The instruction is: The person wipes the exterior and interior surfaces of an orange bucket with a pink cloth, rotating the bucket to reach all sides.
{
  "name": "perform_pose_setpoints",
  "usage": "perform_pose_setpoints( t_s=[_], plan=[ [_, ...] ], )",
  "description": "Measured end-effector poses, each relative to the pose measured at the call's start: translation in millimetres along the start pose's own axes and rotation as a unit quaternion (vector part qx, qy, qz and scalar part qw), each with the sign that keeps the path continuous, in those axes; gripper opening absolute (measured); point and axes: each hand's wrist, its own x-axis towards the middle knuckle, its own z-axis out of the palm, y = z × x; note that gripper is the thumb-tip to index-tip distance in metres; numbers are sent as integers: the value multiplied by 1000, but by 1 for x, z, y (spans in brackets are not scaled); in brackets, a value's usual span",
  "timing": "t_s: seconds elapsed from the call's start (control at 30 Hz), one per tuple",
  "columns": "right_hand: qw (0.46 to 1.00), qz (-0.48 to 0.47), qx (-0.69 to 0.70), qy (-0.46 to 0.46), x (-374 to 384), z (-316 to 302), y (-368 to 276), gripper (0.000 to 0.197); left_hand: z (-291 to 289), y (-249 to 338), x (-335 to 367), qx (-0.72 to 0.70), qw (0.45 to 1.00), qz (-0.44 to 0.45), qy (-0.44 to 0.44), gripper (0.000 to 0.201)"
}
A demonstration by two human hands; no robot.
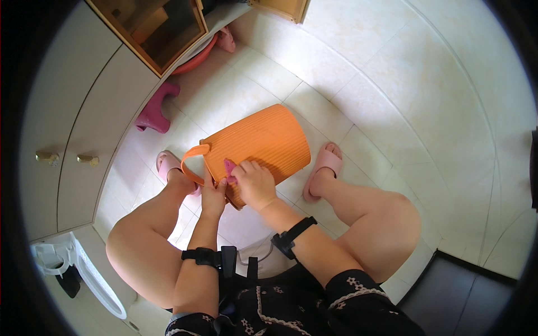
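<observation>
An orange ribbed bucket (pixel 258 143) lies tilted in front of me between my feet, its wide end pointing away to the upper right. A looped orange handle (pixel 193 159) sticks out at its near left end. My left hand (pixel 214 196) grips the near edge of the bucket, thumb and fingers on either side of it. In my right hand (pixel 255 182) is a crumpled pink cloth (pixel 230 169), pressed against the bucket's ribbed side near that edge. Most of the cloth is hidden under my fingers.
My feet in pink slippers (pixel 325 168) stand on both sides of the bucket on pale floor tiles (pixel 241 84). To the left are a grey cabinet (pixel 78 129) and a small magenta stool (pixel 157 112). A red basin (pixel 196 59) sits partly under the cabinet. A dark mat (pixel 454 291) lies lower right.
</observation>
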Motion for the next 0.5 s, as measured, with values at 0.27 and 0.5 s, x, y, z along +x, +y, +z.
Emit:
perform_pose_setpoints(
  t_s=[0.27,0.5],
  plan=[
    [953,265,-6,147,29,-39,124,8,4,-3,-4,22,1000,0,-1,73],
    [985,125,3,119,15,-12,34,7,-5,-20,10,37,999,33,-12,71]
  ],
)
